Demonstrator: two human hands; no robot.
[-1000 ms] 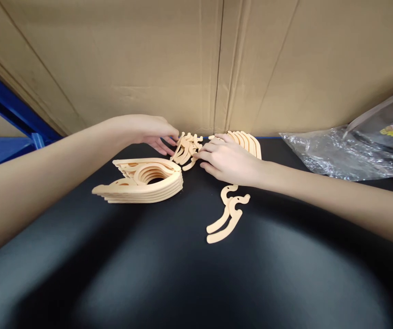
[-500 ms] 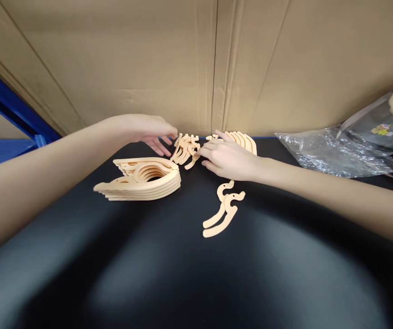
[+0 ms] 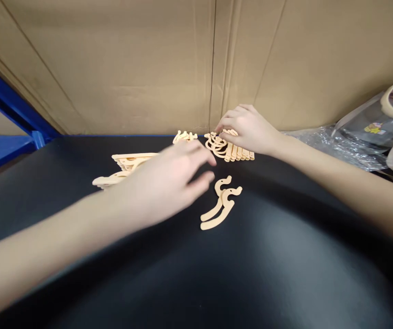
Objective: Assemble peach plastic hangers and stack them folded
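Note:
My left hand (image 3: 182, 178) is blurred by motion above the table, thumb and fingers apart, with nothing visible in it. Right of its fingertips lie two cream curved pieces with hooked ends (image 3: 222, 205), one overlapping the other. My right hand (image 3: 246, 125) is at the back, its bent fingers apart and reaching down over cream rings or hooks (image 3: 215, 144). Beneath it is a row of cream slats (image 3: 239, 153). My left hand and forearm partly hide a stack of cream plastic hanger-like pieces (image 3: 131, 160). Behind that hand shows a small pile of cream pieces (image 3: 184, 136).
A cardboard wall (image 3: 131, 68) rises behind the black table (image 3: 251, 274). A blue metal frame (image 3: 14, 100) stands at the left. Crumpled clear plastic (image 3: 320, 141) and a transparent bag with cream edging (image 3: 361, 128) are at the right.
My left hand has come from the back pile toward the front and right, over the stack. My right hand has moved back and right, uncovering the rings and slats.

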